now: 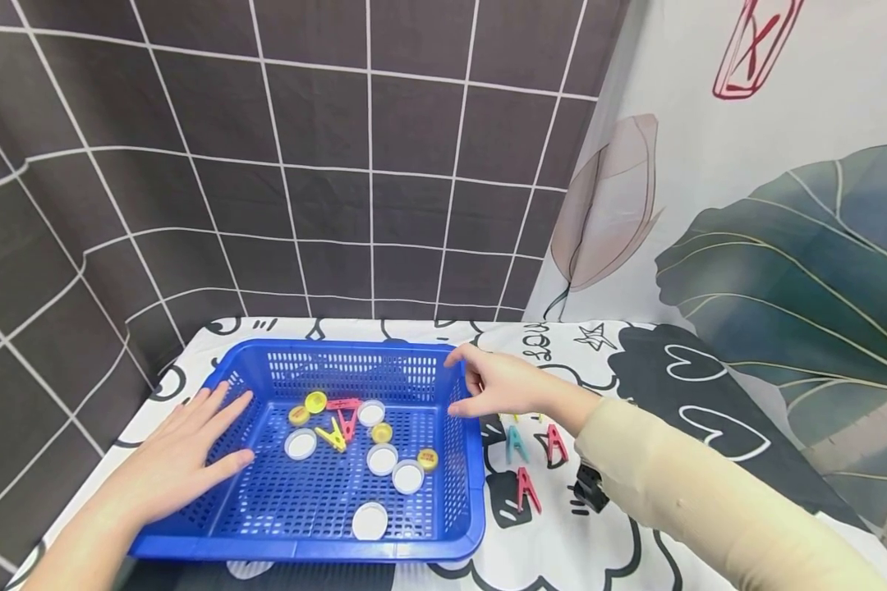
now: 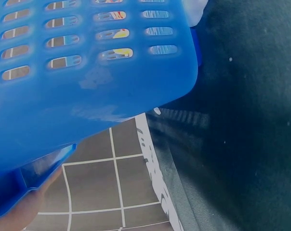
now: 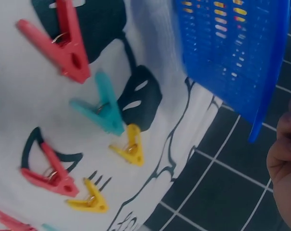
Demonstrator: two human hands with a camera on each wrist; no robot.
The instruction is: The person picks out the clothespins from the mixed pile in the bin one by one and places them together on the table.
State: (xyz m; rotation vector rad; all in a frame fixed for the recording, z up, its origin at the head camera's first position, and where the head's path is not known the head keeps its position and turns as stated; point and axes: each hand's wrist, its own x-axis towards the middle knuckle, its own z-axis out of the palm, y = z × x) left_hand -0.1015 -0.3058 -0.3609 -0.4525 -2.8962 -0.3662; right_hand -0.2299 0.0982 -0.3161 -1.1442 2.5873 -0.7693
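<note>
A blue plastic basket (image 1: 318, 552) holds white bottle caps (image 1: 369, 521), yellow caps (image 1: 315, 401), pink clothespins (image 1: 346, 425) and a yellow clothespin (image 1: 332, 435). My left hand (image 1: 185, 451) lies over its left rim, fingers spread and straight; the left wrist view mostly shows the basket's outer wall (image 2: 102, 91). At the right rim is my right hand (image 1: 506, 384), thumb and index finger apart, the other fingers loosely bent, nothing visible between them. In the right wrist view a gap separates this hand (image 3: 286, 163) from the basket wall (image 3: 222, 62).
Right of the basket, several clothespins lie on the patterned cloth: red (image 3: 71, 45), teal (image 3: 103, 108) and yellow (image 3: 132, 147). A small black object (image 1: 591, 486) is near the right forearm. Behind hangs a dark gridded curtain (image 1: 325, 205).
</note>
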